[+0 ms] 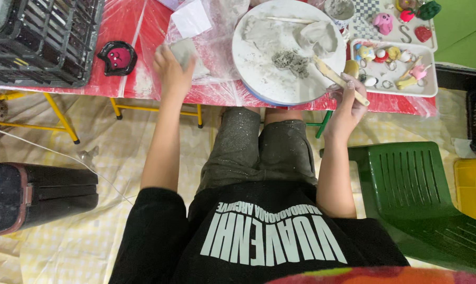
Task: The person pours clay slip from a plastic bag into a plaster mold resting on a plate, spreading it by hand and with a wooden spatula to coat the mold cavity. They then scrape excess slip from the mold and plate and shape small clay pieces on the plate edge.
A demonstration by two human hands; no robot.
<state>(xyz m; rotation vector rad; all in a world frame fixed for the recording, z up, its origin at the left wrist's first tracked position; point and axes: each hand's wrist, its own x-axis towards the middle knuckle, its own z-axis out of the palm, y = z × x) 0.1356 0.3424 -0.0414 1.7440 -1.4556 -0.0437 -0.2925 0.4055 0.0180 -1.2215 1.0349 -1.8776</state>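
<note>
Your left hand (pixel 172 71) is up on the red table (pixel 127 31), fingers curled round a grey clay lump (pixel 184 51). The lump sticks out past your fingertips on the far side, resting on the clear plastic sheet (pixel 217 26). Grip looks closed on it.

Your right hand (pixel 348 102) sits at the table's near edge, fingers closed around a wooden modelling tool (pixel 336 79). The stick runs diagonally up-left from your fist; its flat tip lies over the rim of the round white board (pixel 259 68). Handle end pokes out just past your fingers on the right.

On the board: a crumbly grey clay pile (pixel 291 61) just beside the tool tip, a folded clay slab (pixel 318 37) beyond it, a flattened piece (pixel 256 29) at far left, and a thin wooden stick (pixel 290 20) across the top.

Right of the board, a white tray (pixel 432 79) holds small painted figures and rings. Left of your left hand, well apart, a black and red cat-shaped dish (pixel 117 57). Black crate (pixel 43 37) in the far-left corner. Green plastic chair (pixel 422 194) by your right side.
</note>
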